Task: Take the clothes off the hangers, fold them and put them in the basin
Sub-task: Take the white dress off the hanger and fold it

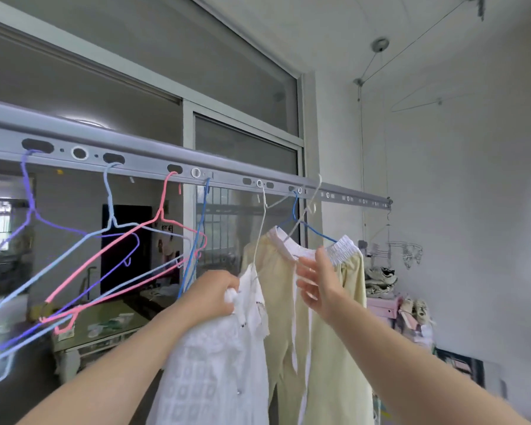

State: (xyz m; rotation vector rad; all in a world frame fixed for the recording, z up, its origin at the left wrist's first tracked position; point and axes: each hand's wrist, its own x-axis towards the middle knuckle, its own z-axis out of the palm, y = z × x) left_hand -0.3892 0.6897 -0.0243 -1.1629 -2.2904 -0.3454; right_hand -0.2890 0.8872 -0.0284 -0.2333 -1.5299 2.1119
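A white lacy garment [215,357] hangs from a white wire hanger [259,234] on the grey drying rail [154,162]. My left hand [215,294] grips a bunch of its upper edge. Just right of it hang pale yellow trousers [328,348] with a white elastic waistband [342,250], on a blue hanger [298,222] and a white one. My right hand [319,282] is raised in front of the trousers' waistband with fingers spread, holding nothing. No basin is in view.
Several bare hangers, purple [28,197], light blue [109,204], pink [163,210] and blue [201,222], dangle from the rail on the left. Behind are glass sliding doors [246,148]. A pink stand with shoes [387,305] sits by the right wall.
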